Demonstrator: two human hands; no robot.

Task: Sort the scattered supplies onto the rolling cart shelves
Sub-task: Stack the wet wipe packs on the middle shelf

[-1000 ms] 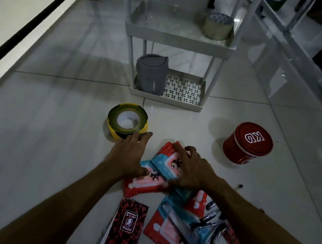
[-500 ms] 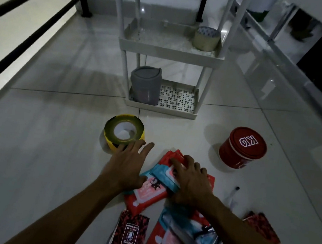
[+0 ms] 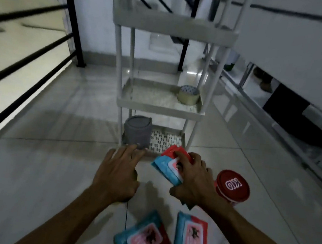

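One wipes packet (image 3: 168,167) now off the floor, clamped in the right hand (image 3: 194,180) at frame centre | left hand (image 3: 117,174) empty, fingers spread | two packets (image 3: 142,239) remain lower frame | cart (image 3: 160,107) ahead: shelving likely next.

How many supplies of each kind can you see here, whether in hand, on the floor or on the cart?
Wipe packs: 3, one held by the right hand, at, two on the floor
Tape rolls: 1, on the cart's middle shelf
Grey bins: 1, bottom shelf
Red tins: 1, on the floor
Total: 6
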